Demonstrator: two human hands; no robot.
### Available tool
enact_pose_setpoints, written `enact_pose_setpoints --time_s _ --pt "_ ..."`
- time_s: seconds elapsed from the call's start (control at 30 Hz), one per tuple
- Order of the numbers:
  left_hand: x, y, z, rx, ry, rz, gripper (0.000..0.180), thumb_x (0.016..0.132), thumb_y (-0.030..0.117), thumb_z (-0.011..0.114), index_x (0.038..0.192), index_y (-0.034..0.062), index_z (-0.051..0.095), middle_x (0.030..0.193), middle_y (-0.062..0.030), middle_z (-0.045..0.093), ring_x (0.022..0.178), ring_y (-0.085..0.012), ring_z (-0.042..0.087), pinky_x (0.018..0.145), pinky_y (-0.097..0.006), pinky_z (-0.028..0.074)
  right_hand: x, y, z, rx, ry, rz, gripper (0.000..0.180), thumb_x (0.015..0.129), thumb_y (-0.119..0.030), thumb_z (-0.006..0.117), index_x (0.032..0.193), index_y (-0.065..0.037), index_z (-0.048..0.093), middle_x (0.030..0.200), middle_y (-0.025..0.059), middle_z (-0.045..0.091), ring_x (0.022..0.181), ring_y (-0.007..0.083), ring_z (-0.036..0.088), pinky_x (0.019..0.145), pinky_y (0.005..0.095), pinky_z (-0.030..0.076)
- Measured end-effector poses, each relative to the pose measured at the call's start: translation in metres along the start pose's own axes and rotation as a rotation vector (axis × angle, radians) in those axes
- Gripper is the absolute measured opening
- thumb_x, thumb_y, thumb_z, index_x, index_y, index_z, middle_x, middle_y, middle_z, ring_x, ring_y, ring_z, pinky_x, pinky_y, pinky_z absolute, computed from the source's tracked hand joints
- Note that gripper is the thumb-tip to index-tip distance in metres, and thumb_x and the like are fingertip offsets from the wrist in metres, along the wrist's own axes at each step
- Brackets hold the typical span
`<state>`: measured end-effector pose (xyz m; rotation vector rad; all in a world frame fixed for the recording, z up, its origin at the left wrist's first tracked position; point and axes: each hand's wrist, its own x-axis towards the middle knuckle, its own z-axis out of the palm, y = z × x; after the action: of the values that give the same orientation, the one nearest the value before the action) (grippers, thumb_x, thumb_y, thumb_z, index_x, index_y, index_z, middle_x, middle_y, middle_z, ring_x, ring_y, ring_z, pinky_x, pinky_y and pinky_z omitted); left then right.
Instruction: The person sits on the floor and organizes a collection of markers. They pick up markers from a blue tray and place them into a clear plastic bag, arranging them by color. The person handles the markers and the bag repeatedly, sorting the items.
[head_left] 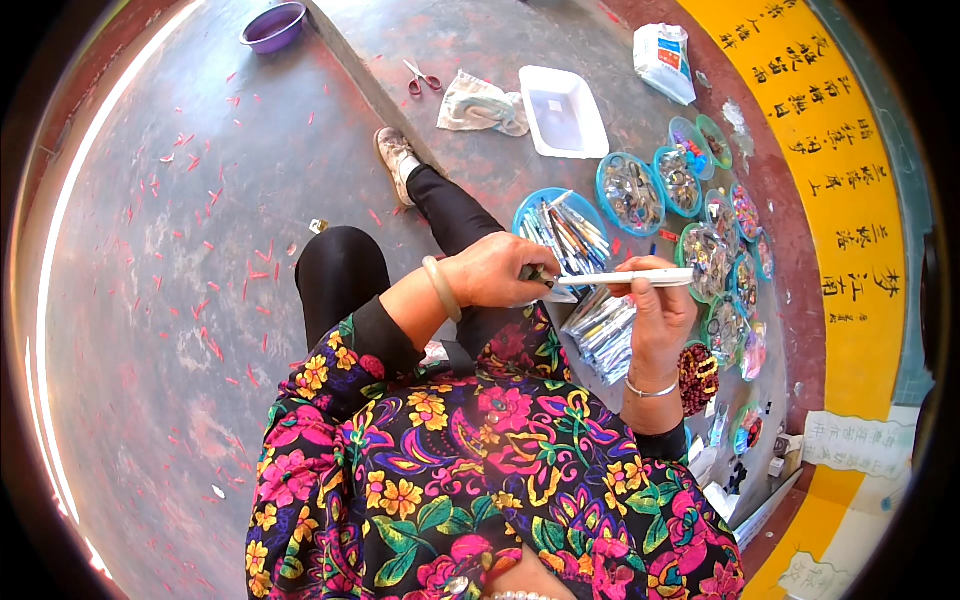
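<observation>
My right hand [658, 318] grips a white pen [655, 278] between thumb and fingers, its narrow end pointing left. That end meets the fingertips of my left hand [505, 270], which is curled closed around something small and dark. What the dark thing is cannot be made out. Just beyond my hands, a blue basket [522, 208] holds many loose pens [572, 235]. Below the pen lies a pile of white and blue pens [605, 335], partly covered by my right hand.
Several round baskets [630, 192] of small parts stand along the right. A white tray [592, 130], a cloth [480, 104], red-handled scissors [424, 82] and a white package [664, 62] lie farther off. A purple basin [273, 30] sits far left. Red scraps [212, 345] litter the floor.
</observation>
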<state>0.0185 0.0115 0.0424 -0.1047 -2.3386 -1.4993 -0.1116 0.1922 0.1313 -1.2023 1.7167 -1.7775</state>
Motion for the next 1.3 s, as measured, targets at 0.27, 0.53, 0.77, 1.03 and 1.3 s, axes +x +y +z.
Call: enact_pose_setpoints --time_s 0.27,0.53,0.77,1.03,1.3 --pt "0.000 -0.005 0.004 -0.001 0.041 0.022 0.022 0.078 0.009 0.065 0.099 0.0021 0.066 0.086 -0.0159 0.066 0.078 -0.0301 0.066 0.072 -0.036 0.051 -0.002 0.008 0.014 -0.354 -0.079 -0.066 0.017 0.087 -0.005 0.065 0.102 0.001 0.059 0.089 0.0095 0.068 0.080 0.0113 0.064 0.072 0.0247 0.051" --pt "-0.001 -0.004 0.002 -0.009 0.054 0.028 0.021 0.080 0.010 0.063 0.100 0.0024 0.066 0.085 -0.0165 0.066 0.079 -0.0302 0.066 0.072 -0.035 0.051 0.006 0.000 0.009 -0.479 -0.054 -0.058 0.016 0.083 -0.005 0.069 0.097 0.000 0.060 0.084 0.0064 0.067 0.073 0.0101 0.064 0.067 0.0231 0.050" --pt "0.000 -0.005 0.003 0.004 0.049 0.012 0.021 0.081 0.011 0.063 0.100 0.0032 0.066 0.085 -0.0164 0.066 0.078 -0.0305 0.065 0.071 -0.036 0.051 0.003 0.021 0.019 -0.421 -0.115 0.081 0.016 0.080 -0.002 0.070 0.094 0.000 0.062 0.084 0.0078 0.066 0.074 0.0139 0.063 0.066 0.0267 0.049" --pt "0.000 -0.009 0.004 -0.001 0.083 0.049 0.020 0.080 0.010 0.063 0.099 0.0034 0.066 0.086 -0.0162 0.066 0.079 -0.0311 0.065 0.071 -0.036 0.051 0.002 0.036 0.019 -0.436 -0.178 0.045 0.024 0.076 -0.005 0.072 0.099 -0.002 0.065 0.100 0.0109 0.066 0.096 0.0248 0.061 0.086 0.0323 0.046" --pt "0.000 -0.006 0.004 0.000 0.082 0.038 0.019 0.081 0.010 0.063 0.098 0.0032 0.066 0.087 -0.0160 0.067 0.080 -0.0307 0.066 0.072 -0.036 0.051 0.008 0.029 0.018 -0.565 -0.224 -0.209 0.019 0.078 -0.004 0.070 0.096 -0.003 0.066 0.102 0.0110 0.066 0.098 0.0260 0.061 0.090 0.0345 0.045"
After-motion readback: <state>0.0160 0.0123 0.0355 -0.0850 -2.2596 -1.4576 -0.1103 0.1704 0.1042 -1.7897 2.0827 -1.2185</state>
